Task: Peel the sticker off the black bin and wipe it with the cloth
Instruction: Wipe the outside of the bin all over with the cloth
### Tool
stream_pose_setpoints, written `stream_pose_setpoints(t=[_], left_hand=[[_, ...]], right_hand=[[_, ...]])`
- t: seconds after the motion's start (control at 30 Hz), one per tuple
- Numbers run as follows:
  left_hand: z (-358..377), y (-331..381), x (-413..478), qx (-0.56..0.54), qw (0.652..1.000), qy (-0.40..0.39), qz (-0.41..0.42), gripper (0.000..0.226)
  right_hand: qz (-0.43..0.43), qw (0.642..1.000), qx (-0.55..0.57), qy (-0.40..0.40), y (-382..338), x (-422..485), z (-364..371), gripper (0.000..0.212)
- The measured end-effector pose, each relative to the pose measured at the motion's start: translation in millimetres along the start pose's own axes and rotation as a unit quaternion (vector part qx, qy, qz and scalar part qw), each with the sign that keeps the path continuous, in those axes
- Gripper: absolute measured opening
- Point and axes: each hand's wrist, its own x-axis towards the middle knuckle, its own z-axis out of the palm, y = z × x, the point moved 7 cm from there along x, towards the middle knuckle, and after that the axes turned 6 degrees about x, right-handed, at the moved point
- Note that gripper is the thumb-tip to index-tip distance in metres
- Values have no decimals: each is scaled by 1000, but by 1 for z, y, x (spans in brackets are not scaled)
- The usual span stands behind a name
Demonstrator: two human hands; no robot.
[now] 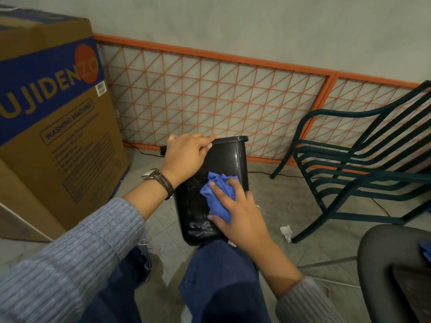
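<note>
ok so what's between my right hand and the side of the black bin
The bunched blue cloth: the right hand presses it against the black bin's side, as the head view shows.

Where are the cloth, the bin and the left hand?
cloth [221, 179], head view, bunched upper fold
bin [229, 159], head view, glossy side wall
left hand [185, 157], head view, back of the hand
</note>
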Motion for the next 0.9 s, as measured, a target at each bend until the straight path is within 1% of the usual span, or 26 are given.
stream_pose_setpoints(t=[0.07,0.17,0.23,0.27,0.3,0.33,0.37,0.4,0.47,0.53,0.63,0.73,0.8,0.83,0.87,0.9], left_hand=[[0,1,0,-1,1000,5,0,34],[-4,8,0,-2,1000,20,10,33],[-5,11,1,-6,1000,18,11,33],[-5,12,1,-7,1000,17,11,33],[-6,12,0,-6,1000,16,12,33],[-6,12,0,-6,1000,16,12,33],[-6,12,0,-5,1000,16,12,33],[-5,12,1,-4,1000,15,11,33],[-5,12,1,-3,1000,15,9,33],[-7,14,0,-8,1000,15,9,33],[-7,16,-1,-8,1000,25,9,33],[-8,18,-1,-4,999,29,12,33],[-8,19,-1,-3,1000,27,12,33],[-9,20,-2,-2,1000,28,13,34],[-10,21,-3,0,999,29,14,34],[-11,21,-3,1,999,29,12,34]], right_hand=[[5,997,-16,-77,14,-11,-1,82],[9,990,38,-138,22,-14,-15,89],[59,976,107,-179,31,-13,-27,96],[103,968,142,-179,38,-12,-38,100],[154,960,169,-163,45,-12,-53,102],[206,950,187,-142,54,-13,-68,101],[250,939,197,-131,60,-15,-82,94],[283,928,204,-131,66,-18,-93,84],[323,910,215,-143,73,-24,-105,66],[340,903,210,-157,74,-26,-112,57],[328,912,175,-174,66,-20,-114,49],[303,926,162,-153,53,4,-103,46],[292,935,163,-122,43,21,-90,51],[290,937,174,-91,39,29,-85,54],[289,936,196,-42,36,35,-81,55],[284,932,224,28,34,39,-79,55]])
